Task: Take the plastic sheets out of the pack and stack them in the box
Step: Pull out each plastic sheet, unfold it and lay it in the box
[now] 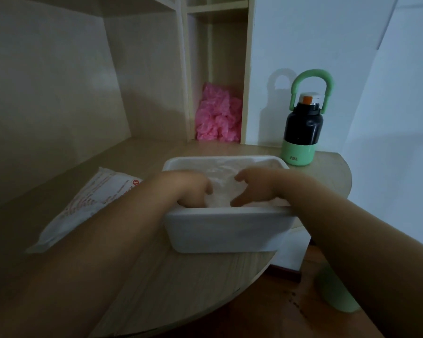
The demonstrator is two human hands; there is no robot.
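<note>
A white rectangular box (227, 230) stands on the desk in front of me. Inside it lie pale, translucent plastic sheets (221, 189), crumpled in the middle. Both my hands reach into the box over its near wall. My left hand (191, 191) dips down at the left side of the sheets, with its fingertips hidden behind the wall. My right hand (254, 186) rests on the right side of the sheets with thumb and fingers spread. The pack (88, 203), white with red print, lies flat on the desk to the left of the box, partly under my left forearm.
A black and green bottle (302, 128) with a green loop handle stands behind the box at the right. Pink crumpled plastic (217, 115) fills a shelf niche at the back. The wooden desk (181, 284) has a curved front edge, with floor below at the right.
</note>
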